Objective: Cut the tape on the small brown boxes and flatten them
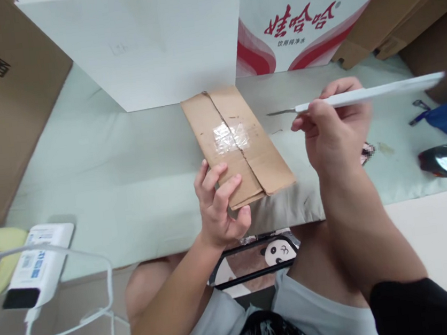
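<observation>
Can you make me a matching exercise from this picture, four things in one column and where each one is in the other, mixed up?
Things:
1. cardboard box
2. white-handled knife
3. power bank
4. white carton with red print

Places:
A. at the left edge, with a white cable plugged in
B. at the back of the table, right of the plain white box
C. in the right hand
D. on the table, near end held by the left hand

Pairs: 1-D, 2-C, 3-A, 4-B

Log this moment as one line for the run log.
left hand: holds near end of taped cardboard box | right hand: grips white-handled knife, blade above table, off box
</observation>
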`<state>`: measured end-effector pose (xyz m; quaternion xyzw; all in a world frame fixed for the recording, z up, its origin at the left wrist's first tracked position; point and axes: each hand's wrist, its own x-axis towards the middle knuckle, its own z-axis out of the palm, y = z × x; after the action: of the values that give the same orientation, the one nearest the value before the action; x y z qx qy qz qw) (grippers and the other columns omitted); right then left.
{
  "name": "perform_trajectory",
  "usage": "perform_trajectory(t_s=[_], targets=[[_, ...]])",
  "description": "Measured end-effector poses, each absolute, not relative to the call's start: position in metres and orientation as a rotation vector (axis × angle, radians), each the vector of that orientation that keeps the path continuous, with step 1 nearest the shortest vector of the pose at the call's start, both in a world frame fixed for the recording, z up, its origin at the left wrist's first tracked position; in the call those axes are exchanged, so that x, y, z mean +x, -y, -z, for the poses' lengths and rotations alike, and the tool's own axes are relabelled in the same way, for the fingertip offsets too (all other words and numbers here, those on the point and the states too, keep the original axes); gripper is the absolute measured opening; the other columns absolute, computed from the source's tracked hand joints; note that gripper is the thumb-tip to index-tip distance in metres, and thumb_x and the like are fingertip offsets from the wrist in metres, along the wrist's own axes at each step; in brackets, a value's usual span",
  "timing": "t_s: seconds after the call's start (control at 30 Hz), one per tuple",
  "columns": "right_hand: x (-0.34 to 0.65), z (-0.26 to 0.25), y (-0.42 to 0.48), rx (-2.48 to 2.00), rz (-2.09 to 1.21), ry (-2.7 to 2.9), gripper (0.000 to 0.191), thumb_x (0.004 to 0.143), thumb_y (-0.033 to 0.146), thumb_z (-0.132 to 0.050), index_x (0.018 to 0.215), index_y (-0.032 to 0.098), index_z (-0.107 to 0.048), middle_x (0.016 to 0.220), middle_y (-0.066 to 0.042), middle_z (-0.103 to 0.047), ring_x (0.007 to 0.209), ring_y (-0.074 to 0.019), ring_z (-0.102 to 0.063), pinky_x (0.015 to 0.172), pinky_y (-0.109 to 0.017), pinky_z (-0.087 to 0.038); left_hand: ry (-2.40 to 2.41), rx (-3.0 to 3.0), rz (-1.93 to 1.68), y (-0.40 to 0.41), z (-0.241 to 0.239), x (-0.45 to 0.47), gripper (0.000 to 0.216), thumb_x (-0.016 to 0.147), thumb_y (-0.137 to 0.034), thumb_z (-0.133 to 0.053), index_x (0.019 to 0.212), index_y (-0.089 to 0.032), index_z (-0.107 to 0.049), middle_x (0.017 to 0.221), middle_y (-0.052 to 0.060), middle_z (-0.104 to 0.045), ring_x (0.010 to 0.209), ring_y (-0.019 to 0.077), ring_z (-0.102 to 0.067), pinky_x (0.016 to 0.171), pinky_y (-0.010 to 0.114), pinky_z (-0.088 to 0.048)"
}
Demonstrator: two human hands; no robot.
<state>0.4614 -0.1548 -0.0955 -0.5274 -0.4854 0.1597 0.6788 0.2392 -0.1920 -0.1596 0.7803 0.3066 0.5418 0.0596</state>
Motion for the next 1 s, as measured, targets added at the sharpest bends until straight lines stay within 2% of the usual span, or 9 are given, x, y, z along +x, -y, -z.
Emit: perform_trajectory(t_s=[0.13,0.23,0.33,0.63,0.73,0.83,0.9,1.0], targets=[[0.440,0.063,0.177,-1.126,-0.207,1.180,0.034,0.088,0.051,-0.073,0.085,0.027,-0.050,0.069,0.007,-0.051,0.047,-0.0086,-0.053,0.043,-0.026,-0.043,-0.957,2.365,-1.621,0.192,0.160,0.239,0.042,0.093,-0.041,-0.048,0.132,-0.028,-0.054,0.134,0.011,-0.059,0.130,0.0314,-0.057,0.120,0.061,-0.042],[0.424,0.052,0.191,-1.198,-0.308,1.354,0.025,0.094,0.049,-0.070,0.091,0.025,-0.061,0.070,0.004,-0.060,0.055,-0.0111,-0.061,0.049,-0.026,-0.046,-0.959,2.337,-1.632,0.192,0.160,0.240,0.041,0.094,-0.041,-0.048,0.132,-0.027,-0.054,0.136,0.012,-0.058,0.133,0.0312,-0.055,0.121,0.059,-0.041],[0.412,0.053,0.197,-1.265,-0.451,1.497,0.018,0.094,0.040,-0.067,0.103,0.025,-0.067,0.081,0.002,-0.069,0.062,-0.0113,-0.065,0.052,-0.026,-0.048,-0.962,2.331,-1.620,0.193,0.159,0.241,0.042,0.093,-0.041,-0.048,0.133,-0.028,-0.054,0.136,0.011,-0.059,0.132,0.0322,-0.056,0.120,0.061,-0.041],[0.406,0.069,0.195,-1.366,-0.445,1.523,0.014,0.087,0.033,-0.071,0.095,0.026,-0.064,0.078,0.002,-0.072,0.062,-0.0125,-0.066,0.056,-0.026,-0.053,-0.966,2.337,-1.597,0.194,0.159,0.239,0.043,0.093,-0.041,-0.050,0.134,-0.028,-0.053,0.138,0.011,-0.059,0.135,0.0320,-0.054,0.122,0.061,-0.040],[0.405,0.073,0.198,-1.389,-0.423,1.445,0.015,0.092,0.039,-0.068,0.091,0.026,-0.061,0.072,0.003,-0.071,0.056,-0.0120,-0.064,0.053,-0.026,-0.053,-0.956,2.336,-1.580,0.194,0.158,0.238,0.043,0.092,-0.041,-0.052,0.134,-0.028,-0.053,0.138,0.011,-0.059,0.137,0.0316,-0.053,0.122,0.061,-0.040],[0.406,0.073,0.199,-1.354,-0.409,1.448,0.025,0.099,0.051,-0.059,0.097,0.026,-0.064,0.069,0.003,-0.068,0.051,-0.0101,-0.060,0.050,-0.024,-0.048,-0.968,2.343,-1.588,0.194,0.157,0.238,0.041,0.094,-0.042,-0.051,0.132,-0.028,-0.054,0.136,0.011,-0.060,0.136,0.0302,-0.055,0.122,0.060,-0.042],[0.407,0.072,0.198,-1.336,-0.419,1.495,0.032,0.100,0.056,-0.057,0.099,0.025,-0.065,0.069,0.003,-0.067,0.052,-0.0095,-0.059,0.050,-0.023,-0.046,-0.964,2.336,-1.609,0.194,0.156,0.239,0.040,0.095,-0.042,-0.050,0.131,-0.026,-0.055,0.136,0.012,-0.059,0.136,0.0291,-0.055,0.122,0.058,-0.043],[0.408,0.071,0.197,-1.351,-0.458,1.534,0.032,0.098,0.057,-0.061,0.100,0.025,-0.063,0.064,0.005,-0.063,0.051,-0.0095,-0.056,0.049,-0.023,-0.044,-0.949,2.324,-1.632,0.194,0.157,0.241,0.039,0.095,-0.042,-0.049,0.130,-0.025,-0.056,0.136,0.012,-0.059,0.135,0.0283,-0.055,0.122,0.057,-0.043]])
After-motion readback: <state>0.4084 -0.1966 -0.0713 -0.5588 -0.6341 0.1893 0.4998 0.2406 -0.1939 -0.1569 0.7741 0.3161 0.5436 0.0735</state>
